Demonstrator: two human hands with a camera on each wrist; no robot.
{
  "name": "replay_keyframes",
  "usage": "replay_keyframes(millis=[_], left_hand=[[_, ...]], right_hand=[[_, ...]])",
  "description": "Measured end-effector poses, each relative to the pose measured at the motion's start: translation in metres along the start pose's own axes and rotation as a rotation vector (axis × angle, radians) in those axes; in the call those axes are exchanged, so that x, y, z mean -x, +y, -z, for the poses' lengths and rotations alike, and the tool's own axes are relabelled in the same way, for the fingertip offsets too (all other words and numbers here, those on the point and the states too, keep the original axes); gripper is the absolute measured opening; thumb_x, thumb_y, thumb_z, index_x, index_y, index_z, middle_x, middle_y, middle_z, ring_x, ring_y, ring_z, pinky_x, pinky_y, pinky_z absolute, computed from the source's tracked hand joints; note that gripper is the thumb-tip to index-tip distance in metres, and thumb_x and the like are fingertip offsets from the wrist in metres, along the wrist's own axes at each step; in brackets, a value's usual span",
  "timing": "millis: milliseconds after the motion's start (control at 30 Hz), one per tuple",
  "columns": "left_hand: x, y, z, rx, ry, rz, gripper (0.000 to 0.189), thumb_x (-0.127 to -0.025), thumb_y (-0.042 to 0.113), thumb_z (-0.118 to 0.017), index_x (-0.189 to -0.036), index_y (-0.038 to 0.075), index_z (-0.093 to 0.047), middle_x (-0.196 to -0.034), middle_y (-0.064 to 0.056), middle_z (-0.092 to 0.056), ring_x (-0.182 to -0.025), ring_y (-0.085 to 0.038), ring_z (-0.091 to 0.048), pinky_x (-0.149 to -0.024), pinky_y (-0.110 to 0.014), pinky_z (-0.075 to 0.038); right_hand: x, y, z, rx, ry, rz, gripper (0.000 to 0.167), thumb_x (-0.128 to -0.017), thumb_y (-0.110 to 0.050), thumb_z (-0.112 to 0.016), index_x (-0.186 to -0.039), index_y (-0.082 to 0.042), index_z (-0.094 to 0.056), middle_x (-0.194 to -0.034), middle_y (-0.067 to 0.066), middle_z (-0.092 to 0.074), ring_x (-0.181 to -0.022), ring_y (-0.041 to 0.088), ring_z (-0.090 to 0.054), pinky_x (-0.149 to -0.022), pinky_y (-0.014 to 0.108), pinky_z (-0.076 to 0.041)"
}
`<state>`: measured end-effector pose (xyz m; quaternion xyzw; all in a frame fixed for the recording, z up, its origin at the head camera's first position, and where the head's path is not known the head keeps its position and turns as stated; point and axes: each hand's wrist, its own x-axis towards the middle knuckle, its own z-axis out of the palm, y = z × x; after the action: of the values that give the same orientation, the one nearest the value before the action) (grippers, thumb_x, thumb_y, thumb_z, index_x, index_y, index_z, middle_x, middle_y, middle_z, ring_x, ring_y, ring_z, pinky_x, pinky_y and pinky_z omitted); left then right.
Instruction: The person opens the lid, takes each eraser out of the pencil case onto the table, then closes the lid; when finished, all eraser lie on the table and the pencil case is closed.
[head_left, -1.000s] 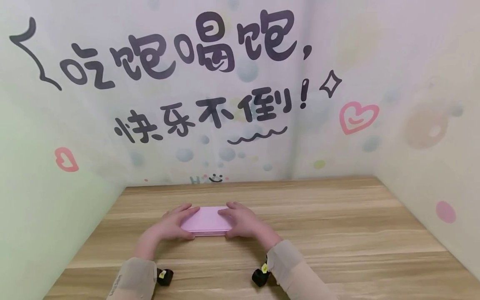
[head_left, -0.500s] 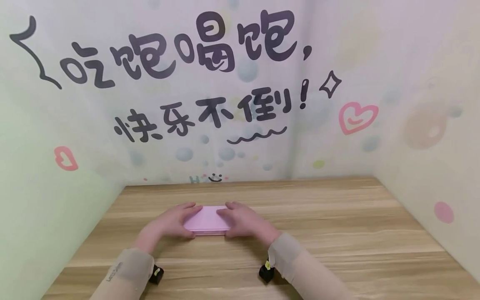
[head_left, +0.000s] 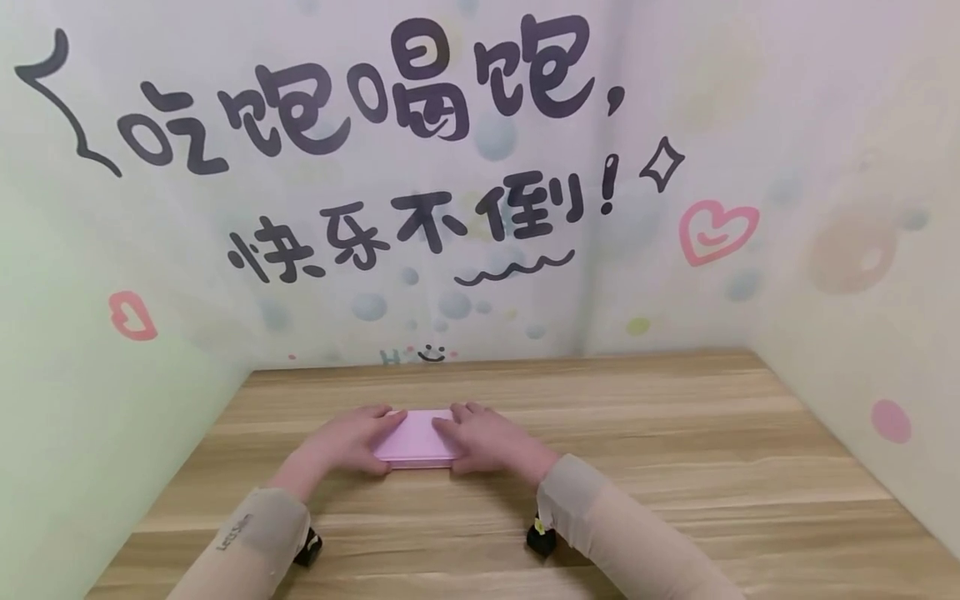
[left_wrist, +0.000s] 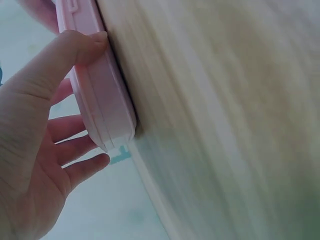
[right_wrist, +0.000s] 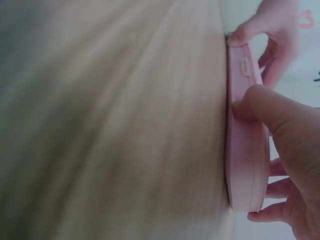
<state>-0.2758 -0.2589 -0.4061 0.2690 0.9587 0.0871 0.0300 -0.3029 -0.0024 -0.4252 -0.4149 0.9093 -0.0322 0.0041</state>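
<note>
A flat pink plastic case (head_left: pixel 416 437) lies on the wooden table, its lid closed. My left hand (head_left: pixel 348 437) holds its left end, with the thumb on the front side, as the left wrist view shows, and the other fingers toward the lid and back. At the right end my right hand (head_left: pixel 491 442) grips it the same way. A small latch (right_wrist: pixel 245 66) shows on the case's front side in the right wrist view, between the two thumbs. The far side of the case is hidden behind the hands and lid.
The wood-grain table (head_left: pixel 675 467) reaches back to a pale wall sheet (head_left: pixel 360 175) with black writing, hearts and bubbles. Pale walls also close off the left and right sides. A small black device (head_left: pixel 540 537) sits by the right cuff, another black device (head_left: pixel 308 547) by the left.
My left hand has slid slightly right along the case, so the hands are a little closer together. Both forearms have swung outward. The case stays in about the same place.
</note>
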Motion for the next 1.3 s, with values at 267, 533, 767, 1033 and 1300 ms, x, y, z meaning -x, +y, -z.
replay_keyframes(millis=[267, 533, 767, 1033, 1300], left_hand=[[0.004, 0.004, 0.004, -0.016, 0.006, -0.001, 0.079, -0.077, 0.031, -0.077, -0.144, 0.005, -0.045, -0.141, -0.031, -0.042, -0.128, -0.049, -0.04, -0.103, -0.059, -0.033], [0.004, 0.005, 0.005, -0.025, 0.012, -0.003, 0.079, -0.08, 0.032, -0.077, -0.147, 0.007, -0.042, -0.144, -0.03, -0.039, -0.129, -0.049, -0.039, -0.103, -0.06, -0.033], [0.003, 0.0, 0.001, 0.029, 0.008, 0.001, 0.083, -0.077, 0.032, -0.079, -0.147, 0.007, -0.042, -0.144, -0.029, -0.039, -0.13, -0.048, -0.039, -0.104, -0.059, -0.032], [0.002, -0.002, 0.001, 0.081, 0.005, 0.047, 0.087, -0.072, 0.035, -0.082, -0.146, 0.011, -0.043, -0.146, -0.022, -0.041, -0.132, -0.044, -0.038, -0.104, -0.06, -0.031], [0.007, -0.011, 0.002, 0.153, 0.063, 0.054, 0.095, -0.068, 0.04, -0.086, -0.147, 0.011, -0.042, -0.146, -0.021, -0.042, -0.13, -0.044, -0.041, -0.103, -0.06, -0.033]], right_hand=[[0.002, -0.002, 0.007, 0.103, 0.024, 0.068, 0.072, -0.086, -0.04, -0.07, -0.148, -0.015, -0.042, -0.143, 0.021, -0.043, -0.129, 0.035, -0.044, -0.103, 0.049, -0.04], [0.003, 0.004, 0.016, 0.056, -0.022, 0.061, 0.07, -0.091, -0.044, -0.063, -0.15, -0.018, -0.038, -0.148, 0.023, -0.038, -0.133, 0.039, -0.04, -0.108, 0.047, -0.033], [0.002, 0.006, 0.015, -0.05, -0.065, 0.022, 0.068, -0.091, -0.043, -0.063, -0.151, -0.023, -0.037, -0.152, 0.019, -0.034, -0.136, 0.038, -0.036, -0.111, 0.045, -0.029], [0.003, 0.022, 0.014, -0.416, -0.003, 0.009, 0.064, -0.084, -0.027, -0.071, -0.143, -0.013, -0.05, -0.145, 0.011, -0.047, -0.133, 0.026, -0.043, -0.109, 0.04, -0.033], [0.011, 0.046, 0.01, -0.717, 0.132, -0.012, 0.047, -0.078, -0.019, -0.071, -0.125, -0.012, -0.066, -0.127, 0.003, -0.062, -0.107, 0.015, -0.055, -0.093, 0.033, -0.044]])
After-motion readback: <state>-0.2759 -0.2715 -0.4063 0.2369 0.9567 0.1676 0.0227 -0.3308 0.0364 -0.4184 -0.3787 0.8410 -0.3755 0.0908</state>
